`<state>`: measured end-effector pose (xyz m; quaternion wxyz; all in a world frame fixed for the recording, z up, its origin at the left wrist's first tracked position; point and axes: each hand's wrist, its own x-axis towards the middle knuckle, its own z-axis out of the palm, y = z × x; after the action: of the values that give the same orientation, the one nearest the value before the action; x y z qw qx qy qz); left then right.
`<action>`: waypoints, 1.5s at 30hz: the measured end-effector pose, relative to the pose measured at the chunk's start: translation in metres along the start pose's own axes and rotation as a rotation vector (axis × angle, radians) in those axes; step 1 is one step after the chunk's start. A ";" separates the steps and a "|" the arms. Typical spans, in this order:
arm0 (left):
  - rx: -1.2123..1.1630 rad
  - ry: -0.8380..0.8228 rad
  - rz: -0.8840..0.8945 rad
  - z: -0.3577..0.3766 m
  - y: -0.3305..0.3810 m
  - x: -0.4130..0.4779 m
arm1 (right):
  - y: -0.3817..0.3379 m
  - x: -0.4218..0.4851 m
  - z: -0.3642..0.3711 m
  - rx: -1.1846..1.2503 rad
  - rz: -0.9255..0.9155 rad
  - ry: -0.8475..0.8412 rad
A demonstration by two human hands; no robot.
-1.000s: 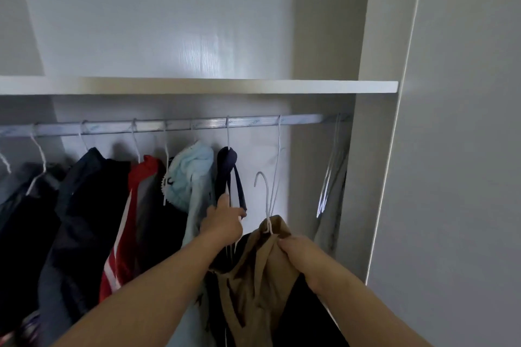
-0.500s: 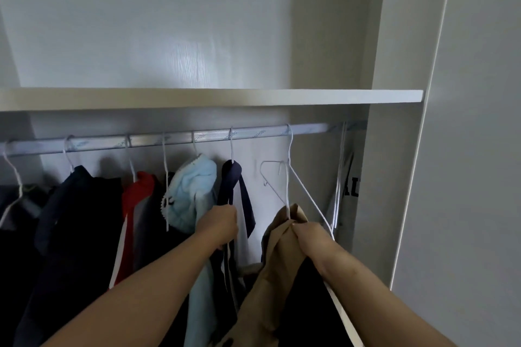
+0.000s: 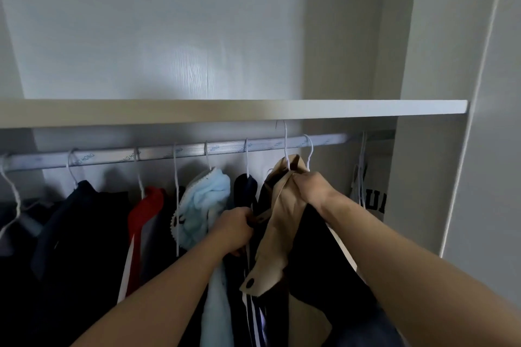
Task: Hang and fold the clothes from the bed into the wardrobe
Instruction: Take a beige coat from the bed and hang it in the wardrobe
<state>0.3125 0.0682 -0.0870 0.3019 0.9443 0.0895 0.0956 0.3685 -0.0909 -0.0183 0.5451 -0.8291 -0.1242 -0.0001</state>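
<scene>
Hanging between hands [image 3: 235, 229] [image 3: 313, 187], seemingly gripped: tan garment [image 3: 277, 222].

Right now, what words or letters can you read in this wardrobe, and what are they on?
"HONG": printed on the rail, twice at left; further prints too blurred.
"U" plus a cut-off letter: large dark print on the white garment, far right; rest hidden.

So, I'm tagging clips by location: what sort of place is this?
Most likely a built-in wardrobe: a metal rail carries hung clothes, such as a light blue garment, under a white shelf.
</scene>
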 end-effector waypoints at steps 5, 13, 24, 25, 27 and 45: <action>-0.178 0.006 -0.028 0.005 -0.007 0.003 | 0.014 0.024 0.018 -0.022 0.063 -0.090; -0.259 0.069 -0.017 0.014 -0.018 0.011 | 0.035 0.041 0.050 -0.048 0.094 -0.052; -0.360 0.225 -0.095 0.040 0.001 -0.005 | 0.048 0.032 0.058 0.014 0.026 0.035; -0.385 0.233 -0.105 0.041 0.002 -0.008 | 0.051 0.030 0.058 -0.017 0.003 0.038; -0.431 0.269 -0.123 0.044 0.004 -0.012 | 0.056 0.025 0.057 -0.069 -0.019 0.049; -0.719 0.463 -0.289 0.103 0.025 -0.089 | 0.141 -0.061 0.014 0.108 -0.013 -0.029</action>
<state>0.2536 -0.0296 -0.1660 0.5929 0.7110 0.2468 0.2865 0.3361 -0.1437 -0.1599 0.5874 -0.7975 -0.1371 0.0150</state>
